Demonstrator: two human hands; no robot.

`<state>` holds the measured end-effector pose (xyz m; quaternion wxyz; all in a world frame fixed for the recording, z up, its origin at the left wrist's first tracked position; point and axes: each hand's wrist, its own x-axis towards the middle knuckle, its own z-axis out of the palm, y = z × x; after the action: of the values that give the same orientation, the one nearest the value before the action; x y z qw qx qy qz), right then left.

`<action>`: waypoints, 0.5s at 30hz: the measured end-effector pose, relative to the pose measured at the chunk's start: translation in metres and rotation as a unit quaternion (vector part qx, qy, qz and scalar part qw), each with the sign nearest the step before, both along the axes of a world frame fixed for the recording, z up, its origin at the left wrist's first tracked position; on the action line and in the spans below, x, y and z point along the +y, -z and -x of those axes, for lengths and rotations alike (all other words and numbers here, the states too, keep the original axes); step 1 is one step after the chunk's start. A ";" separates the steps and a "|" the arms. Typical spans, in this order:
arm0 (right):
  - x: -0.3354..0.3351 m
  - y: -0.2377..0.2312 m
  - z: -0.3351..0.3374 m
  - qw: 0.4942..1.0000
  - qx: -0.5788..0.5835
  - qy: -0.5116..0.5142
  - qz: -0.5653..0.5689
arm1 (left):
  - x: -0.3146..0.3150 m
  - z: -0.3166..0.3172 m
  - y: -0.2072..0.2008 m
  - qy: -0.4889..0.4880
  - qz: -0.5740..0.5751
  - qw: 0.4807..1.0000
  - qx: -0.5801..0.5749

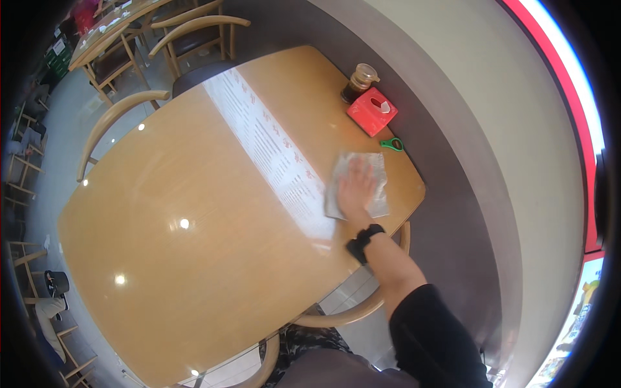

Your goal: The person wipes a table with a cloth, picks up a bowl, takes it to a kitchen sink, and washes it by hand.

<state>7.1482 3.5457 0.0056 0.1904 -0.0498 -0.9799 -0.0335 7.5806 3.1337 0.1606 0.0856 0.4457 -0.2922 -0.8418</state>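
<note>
My right hand [356, 190] lies palm down on a pale grey cloth [378, 204], spread on the right end of the wooden table [220, 181]. Its fingers are stretched out flat and a little blurred; they press on the cloth without wrapping round it. A black watch [364, 244] is on that wrist. The cloth's left edge touches or slightly overlaps a long printed menu strip [259, 145] running across the tabletop. Just beyond the cloth lies a green-handled tool [392, 143], its other end hidden. My left hand is out of view.
By the wall stand a red tissue box [372, 111] and a glass bottle of dark liquid [359, 82]. Wooden chairs surround the table, one [346, 317] close in front of me and another [116, 119] at the far left. The brown wall base [453, 213] borders the right side.
</note>
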 end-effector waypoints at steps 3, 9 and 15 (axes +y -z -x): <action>-0.118 0.035 -0.012 0.985 0.004 -0.161 0.069 | -0.015 -0.017 0.028 0.044 -0.081 0.989 0.117; -0.348 0.015 -0.215 0.783 -0.111 -0.554 0.261 | -0.017 0.016 0.016 0.058 -0.076 0.982 0.165; -0.191 0.017 -0.050 0.894 -0.259 -0.247 0.268 | -0.028 0.021 0.002 0.122 -0.084 0.979 0.141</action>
<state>7.1987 3.3543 -0.0117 -0.0889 0.1554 -0.9471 0.2665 7.5593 3.1062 0.1586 -0.0149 0.2890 -0.2578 -0.9219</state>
